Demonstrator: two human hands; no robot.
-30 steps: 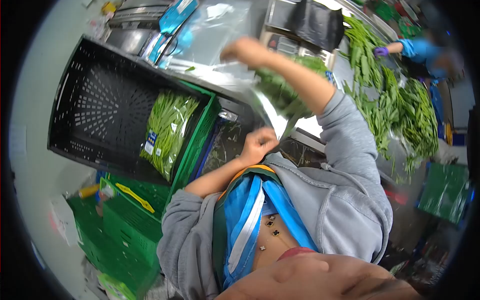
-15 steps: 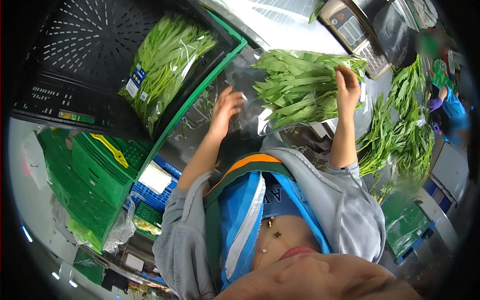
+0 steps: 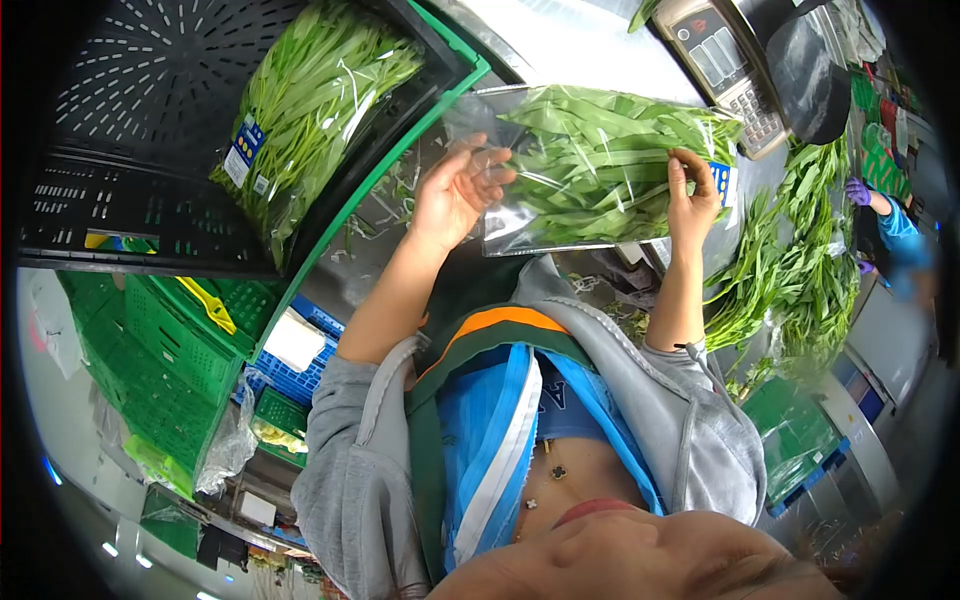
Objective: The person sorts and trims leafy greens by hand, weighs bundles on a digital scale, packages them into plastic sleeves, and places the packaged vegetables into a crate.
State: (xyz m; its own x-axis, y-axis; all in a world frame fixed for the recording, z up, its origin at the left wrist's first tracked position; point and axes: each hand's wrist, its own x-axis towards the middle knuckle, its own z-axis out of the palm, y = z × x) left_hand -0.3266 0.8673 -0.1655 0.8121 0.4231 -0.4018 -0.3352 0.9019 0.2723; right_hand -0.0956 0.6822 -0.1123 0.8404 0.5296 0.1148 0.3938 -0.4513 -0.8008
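A clear plastic bag of long leafy greens (image 3: 600, 170) lies flat in front of me, with a blue and white label at its right end. My right hand (image 3: 694, 195) is closed on the bag near that label, thumb and fingers bent together at the plastic. Beside the bag's left end, where the plastic is bare of leaves, my left hand (image 3: 455, 195) is open, palm partly turned up and fingers apart. Its fingertips reach the plastic; whether they press on it I cannot tell.
To the left, a black crate (image 3: 130, 190) holds another bag of greens (image 3: 310, 110). A scale with a keypad (image 3: 725, 75) stands beyond my bag. Loose greens (image 3: 790, 260) are heaped on the right. Green crates (image 3: 180, 330) stand lower left. A co-worker's purple-gloved hand (image 3: 858, 191) shows far right.
My left hand has turned its palm upward and moved up and right to the bag's left end. The bag's plastic lies flatter and straighter. My right hand remains at the label end.
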